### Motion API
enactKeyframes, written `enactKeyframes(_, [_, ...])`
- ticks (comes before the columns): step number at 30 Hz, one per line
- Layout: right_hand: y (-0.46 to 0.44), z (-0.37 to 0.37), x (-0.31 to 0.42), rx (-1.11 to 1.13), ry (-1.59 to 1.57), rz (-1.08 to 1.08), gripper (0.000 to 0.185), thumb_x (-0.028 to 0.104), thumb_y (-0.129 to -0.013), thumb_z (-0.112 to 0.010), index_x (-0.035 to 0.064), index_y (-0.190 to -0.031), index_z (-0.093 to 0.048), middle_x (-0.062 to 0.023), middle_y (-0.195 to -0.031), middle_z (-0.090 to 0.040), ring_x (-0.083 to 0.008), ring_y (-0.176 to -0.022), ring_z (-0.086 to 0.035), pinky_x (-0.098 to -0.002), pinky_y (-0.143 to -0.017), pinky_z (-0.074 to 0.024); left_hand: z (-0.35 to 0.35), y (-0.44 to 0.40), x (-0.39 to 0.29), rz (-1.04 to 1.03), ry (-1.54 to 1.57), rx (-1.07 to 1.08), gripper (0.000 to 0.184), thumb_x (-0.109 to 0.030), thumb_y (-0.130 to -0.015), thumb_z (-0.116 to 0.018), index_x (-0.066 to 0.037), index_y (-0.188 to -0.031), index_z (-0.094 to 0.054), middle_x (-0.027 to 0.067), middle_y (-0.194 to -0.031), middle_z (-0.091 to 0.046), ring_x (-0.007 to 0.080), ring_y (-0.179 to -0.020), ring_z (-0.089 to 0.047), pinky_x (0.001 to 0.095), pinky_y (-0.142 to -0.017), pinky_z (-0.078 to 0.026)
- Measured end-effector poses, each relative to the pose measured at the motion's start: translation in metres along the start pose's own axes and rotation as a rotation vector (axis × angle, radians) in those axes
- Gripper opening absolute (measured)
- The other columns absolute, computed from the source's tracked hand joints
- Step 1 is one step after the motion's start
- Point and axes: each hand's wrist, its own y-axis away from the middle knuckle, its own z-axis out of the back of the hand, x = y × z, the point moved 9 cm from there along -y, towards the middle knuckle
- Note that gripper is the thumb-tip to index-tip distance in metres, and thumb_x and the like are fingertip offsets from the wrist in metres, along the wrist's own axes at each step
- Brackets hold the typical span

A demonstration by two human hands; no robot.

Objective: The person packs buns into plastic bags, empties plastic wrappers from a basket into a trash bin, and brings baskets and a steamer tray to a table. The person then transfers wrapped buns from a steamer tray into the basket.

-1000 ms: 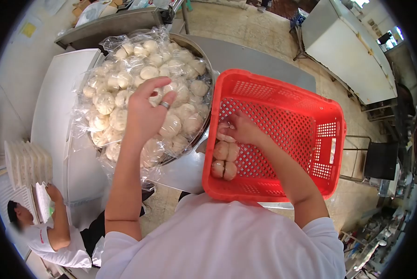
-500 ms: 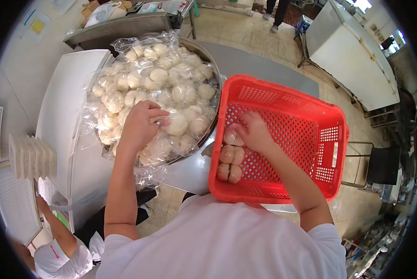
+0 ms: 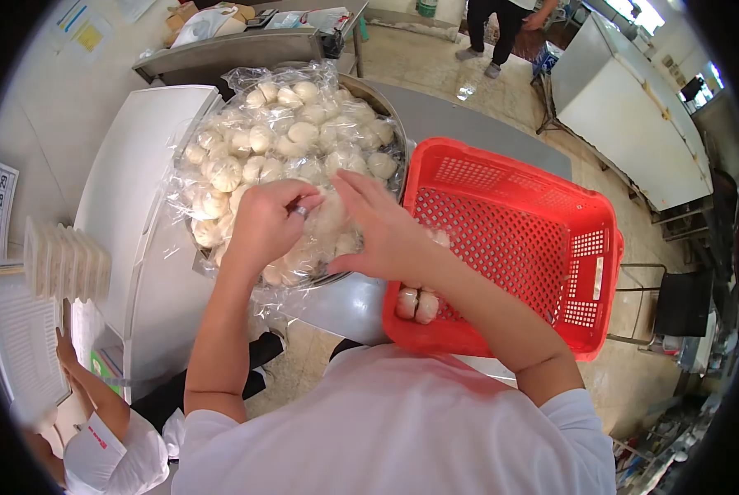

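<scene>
A large round metal tray is heaped with round white buns in clear plastic bags. My left hand is over the near part of the heap, fingers curled and pinched on a clear plastic bag. A ring shows on one finger. Beside it, my right hand is open, thumb and fingers spread around the near right side of the heap. To the right stands a red plastic basket. Bagged buns lie along its left side, partly hidden by my right forearm.
Tray and basket rest on a metal table. A white cabinet stands left, with stacked plastic containers nearby. At lower left is another person; someone else's legs show at the back. A white freezer stands right.
My right hand has left the buns in the basket and moved left over the tray, opening out. My left hand stays pinched over the heap. The person at the back shows more.
</scene>
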Motion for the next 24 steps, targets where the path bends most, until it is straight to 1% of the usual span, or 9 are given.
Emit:
enactKeyframes(3, [-0.013,-0.013,-0.011,0.045,-0.171,-0.111,0.044,0.024,-0.085,-0.078,0.0042,-0.123,-0.068,-0.0186,-0.126,-0.063,-0.0365,-0.118,-0.058,-0.0445,-0.096,-0.049,0.003,-0.008,-0.014,0.113,0.156,0.116,0.035,-0.025,-0.085,-0.083,-0.004,-0.112,-0.072,0.0097,-0.087,-0.072,0.0199,-0.079,-0.069,0.0345,-0.07,-0.054])
enactKeyframes(6, [-0.011,0.009,-0.027,0.061,-0.368,-0.333,0.022,0.02,-0.087,-0.075,0.0046,-0.103,-0.074,-0.0144,-0.115,-0.066,-0.0363,-0.111,-0.058,-0.0452,-0.088,-0.049,0.025,-0.012,-0.021,-0.139,0.701,-0.059,0.067,-0.03,-0.081,-0.088,-0.001,-0.134,-0.059,0.0075,-0.113,-0.068,0.0178,-0.1,-0.065,0.033,-0.083,-0.054])
enactKeyframes(8, [-0.007,0.033,-0.028,-0.013,-0.392,-0.348,0.015,0.018,-0.089,-0.073,0.005,-0.098,-0.075,-0.0137,-0.111,-0.066,-0.035,-0.102,-0.06,-0.0434,-0.083,-0.0499,-0.012,0.002,-0.032,-0.075,0.823,0.121,0.087,-0.025,-0.076,-0.091,-0.001,-0.146,-0.045,0.006,-0.13,-0.061,0.0201,-0.114,-0.06,0.033,-0.095,-0.051])
enactKeyframes(9, [-0.006,0.045,-0.027,-0.069,-0.345,-0.302,0.014,0.017,-0.09,-0.073,0.0049,-0.096,-0.075,-0.0134,-0.109,-0.066,-0.034,-0.098,-0.061,-0.0421,-0.081,-0.0504,-0.036,0.012,-0.044,-0.004,0.88,0.181,0.087,-0.022,-0.075,-0.091,-0.002,-0.146,-0.045,0.0055,-0.128,-0.061,0.0198,-0.114,-0.06,0.0331,-0.096,-0.051])
enactKeyframes(11, [-0.003,0.068,-0.011,-0.25,-0.028,0.015,0.013,0.016,-0.092,-0.072,0.0036,-0.097,-0.074,-0.0131,-0.105,-0.065,-0.0305,-0.092,-0.062,-0.0382,-0.079,-0.0516,-0.076,0.014,-0.063,0.089,0.939,0.23,0.082,-0.015,-0.072,-0.092,-0.003,-0.141,-0.049,0.0055,-0.124,-0.064,0.0188,-0.111,-0.062,0.0332,-0.095,-0.053])
enactKeyframes(15, [0.025,0.073,-0.041,-0.263,-0.349,-0.372,0.019,0.012,-0.094,-0.07,0.0022,-0.11,-0.071,-0.004,-0.101,-0.064,-0.0174,-0.095,-0.064,-0.0322,-0.084,-0.0519,-0.119,0.016,-0.081,0.153,0.795,0.232,0.063,-0.005,-0.069,-0.091,-0.004,-0.124,-0.062,0.0067,-0.111,-0.069,0.0165,-0.1,-0.067,0.0338,-0.089,-0.056])
enactKeyframes(17, [0.045,0.066,-0.058,-0.103,-0.52,-0.542,0.022,0.013,-0.093,-0.07,0.0023,-0.113,-0.07,-0.004,-0.101,-0.064,-0.0196,-0.099,-0.064,-0.0347,-0.087,-0.0517,-0.14,0.022,-0.095,0.099,0.829,0.328,0.053,-0.007,-0.071,-0.089,-0.004,-0.118,-0.064,0.0066,-0.104,-0.07,0.0175,-0.095,-0.068,0.0337,-0.084,-0.057])
enactKeyframes(20, [0.073,0.079,-0.068,-0.157,-0.504,-0.576,0.03,0.004,-0.088,-0.068,0.0019,-0.118,-0.069,-0.0133,-0.118,-0.066,-0.026,-0.104,-0.063,-0.0362,-0.091,-0.051,-0.15,0.024,-0.101,0.111,0.765,0.335,0.047,-0.009,-0.074,-0.087,-0.003,-0.115,-0.065,0.0063,-0.099,-0.071,0.018,-0.091,-0.068,0.0329,-0.078,-0.057])
enactKeyframes(24, [0.083,0.107,-0.024,0.018,-0.187,-0.162,0.041,0.006,-0.083,-0.072,0.0007,-0.123,-0.065,-0.0185,-0.124,-0.064,-0.0326,-0.106,-0.062,-0.0392,-0.091,-0.0526,-0.173,0.026,-0.085,0.381,1.008,0.534,0.04,-0.007,-0.085,-0.079,-0.004,-0.12,-0.061,0.0045,-0.108,-0.07,0.0148,-0.101,-0.066,0.031,-0.085,-0.055])
